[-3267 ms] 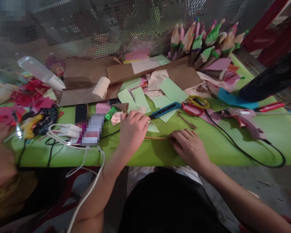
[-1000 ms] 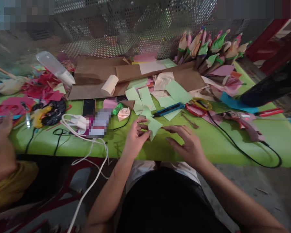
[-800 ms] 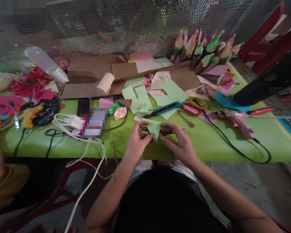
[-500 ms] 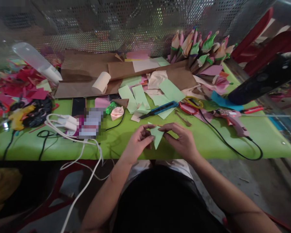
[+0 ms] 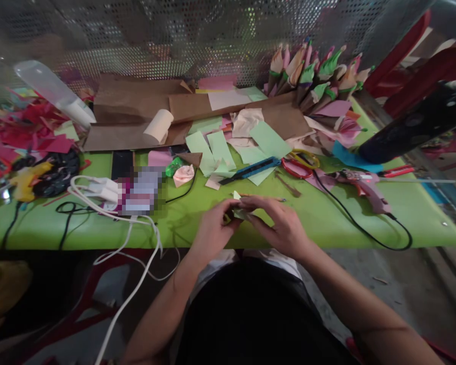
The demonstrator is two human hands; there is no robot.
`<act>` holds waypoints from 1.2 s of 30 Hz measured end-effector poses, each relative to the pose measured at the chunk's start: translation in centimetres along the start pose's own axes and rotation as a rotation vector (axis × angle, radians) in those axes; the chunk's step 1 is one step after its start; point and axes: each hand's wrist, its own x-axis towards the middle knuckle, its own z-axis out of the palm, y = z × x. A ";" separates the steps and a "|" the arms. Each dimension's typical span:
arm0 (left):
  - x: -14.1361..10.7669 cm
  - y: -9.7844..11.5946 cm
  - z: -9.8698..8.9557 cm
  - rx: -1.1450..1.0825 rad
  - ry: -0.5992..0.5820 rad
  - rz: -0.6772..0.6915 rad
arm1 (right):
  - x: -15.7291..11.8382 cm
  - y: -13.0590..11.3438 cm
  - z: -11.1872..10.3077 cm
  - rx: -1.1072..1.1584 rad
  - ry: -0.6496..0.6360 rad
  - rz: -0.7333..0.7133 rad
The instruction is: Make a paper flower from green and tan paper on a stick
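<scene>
A small piece of light green paper [image 5: 241, 214] is pinched between my two hands, close over the front of the green table [image 5: 182, 223]. Closed on its left side is my left hand [image 5: 217, 225]; my right hand [image 5: 279, 223] grips it from the right, fingertips nearly meeting the left ones. Most of the paper is hidden by the fingers, with one pale corner poking up above them. Just beyond the hands lie a thin pencil-like stick [image 5: 266, 198] and a blue utility knife [image 5: 253, 170]. Light green paper strips [image 5: 221, 148] are scattered behind the knife.
Red and yellow scissors [image 5: 298, 170] and a pink glue gun [image 5: 365, 185] with a black cord lie right. Behind stand brown-wrapped paper cones [image 5: 319, 76]. A phone [image 5: 142, 190] with white cables [image 5: 154, 238] is left, near a yellow glue gun [image 5: 28, 180]. A dark bottle [image 5: 410, 126] leans far right.
My fingers have drawn together over the green paper, which showed as a pointed triangle before and is now mostly covered. The stick beyond my right hand shows more.
</scene>
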 end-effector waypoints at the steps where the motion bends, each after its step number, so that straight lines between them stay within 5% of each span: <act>1: 0.0 -0.1 -0.1 -0.022 -0.004 -0.026 | -0.2 0.1 -0.2 -0.008 0.004 0.020; 9: 0.0 -0.7 -0.9 -0.160 -0.055 -0.082 | -1.5 1.3 -0.7 -0.205 -0.088 -0.075; 16: -0.6 -0.5 -1.4 0.307 0.076 0.197 | -1.9 1.7 0.1 -0.354 0.003 -0.160; 23: -1.9 -1.5 -0.2 0.684 0.020 0.369 | -2.1 2.0 0.3 -0.340 -0.186 -0.070; 30: -0.9 -2.2 -0.7 0.686 -0.031 0.427 | -1.5 4.6 -2.0 -0.536 -0.149 0.172; 36: 0.6 -2.0 -1.2 0.679 -0.132 0.400 | -1.7 5.7 -2.1 -0.599 -0.219 0.213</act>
